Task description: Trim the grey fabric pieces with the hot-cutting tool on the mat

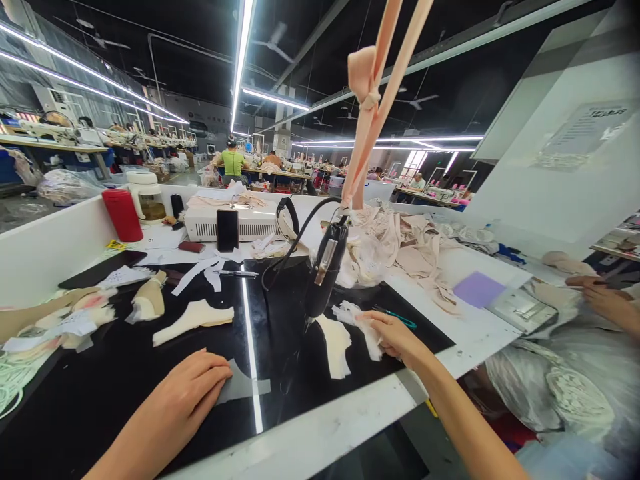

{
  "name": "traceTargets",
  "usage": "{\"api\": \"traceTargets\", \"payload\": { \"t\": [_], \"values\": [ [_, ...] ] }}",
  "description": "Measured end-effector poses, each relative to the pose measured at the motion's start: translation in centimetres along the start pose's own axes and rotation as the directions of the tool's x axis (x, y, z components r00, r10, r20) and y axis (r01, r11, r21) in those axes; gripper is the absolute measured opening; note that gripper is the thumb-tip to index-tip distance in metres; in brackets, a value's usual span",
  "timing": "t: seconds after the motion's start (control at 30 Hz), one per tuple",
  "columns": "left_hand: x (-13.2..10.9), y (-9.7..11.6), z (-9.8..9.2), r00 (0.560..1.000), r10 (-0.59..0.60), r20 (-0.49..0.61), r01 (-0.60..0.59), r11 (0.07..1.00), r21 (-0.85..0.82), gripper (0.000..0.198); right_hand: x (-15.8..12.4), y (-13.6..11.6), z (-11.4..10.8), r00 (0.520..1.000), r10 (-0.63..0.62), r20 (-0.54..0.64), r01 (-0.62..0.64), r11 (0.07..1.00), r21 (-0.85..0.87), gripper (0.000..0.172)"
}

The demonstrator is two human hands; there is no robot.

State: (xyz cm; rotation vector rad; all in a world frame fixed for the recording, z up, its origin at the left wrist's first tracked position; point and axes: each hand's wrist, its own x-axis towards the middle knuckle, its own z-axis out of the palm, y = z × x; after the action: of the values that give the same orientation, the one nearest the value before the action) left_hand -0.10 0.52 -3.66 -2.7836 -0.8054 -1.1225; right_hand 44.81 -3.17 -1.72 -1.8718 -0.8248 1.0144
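Observation:
My left hand [187, 383] is low over the black glossy board, its fingers closed together at the left edge of a sheer grey fabric piece [243, 388] that lies flat. At the right of the board, my right hand [393, 333] has its thumb and fingers closed on thin white fabric pieces [367, 331] in a loose stack. Between the hands lies a cream cut piece [333, 345]. Above it a black handheld tool [327, 267] with a cable hangs from a knotted peach fabric strap [365, 100].
Other cut pieces [195, 321] lie left on the board [280, 313]. Teal-handled snips [400, 317] sit beyond my right hand. Behind are a phone [227, 230], a white machine box [200, 223], a red cup [123, 215] and a beige fabric heap [410, 243]. Another person's hands [607, 300] show at far right.

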Motion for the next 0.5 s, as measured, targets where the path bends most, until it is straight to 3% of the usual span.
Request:
{"api": "traceTargets", "payload": {
  "t": [0.27,0.4,0.5],
  "values": [
    [0.0,0.0,0.1,0.999,0.018,-0.027,-0.018,1.000,0.000,0.029,-2.2,-1.3,-0.3,0.999,-0.033,0.012,0.033,0.999,-0.019,0.038],
    [-0.1,-0.1,0.2,1.000,0.002,-0.009,-0.002,1.000,-0.012,0.027,-4.0,-2.3,-0.5,0.993,-0.114,0.027,0.113,0.993,0.025,0.073],
    [-0.2,-0.2,0.2,1.000,-0.019,-0.009,0.019,0.999,-0.027,0.026,-6.1,-2.9,-0.3,0.978,-0.190,0.086,0.185,0.981,0.059,0.085]
  ]
}}
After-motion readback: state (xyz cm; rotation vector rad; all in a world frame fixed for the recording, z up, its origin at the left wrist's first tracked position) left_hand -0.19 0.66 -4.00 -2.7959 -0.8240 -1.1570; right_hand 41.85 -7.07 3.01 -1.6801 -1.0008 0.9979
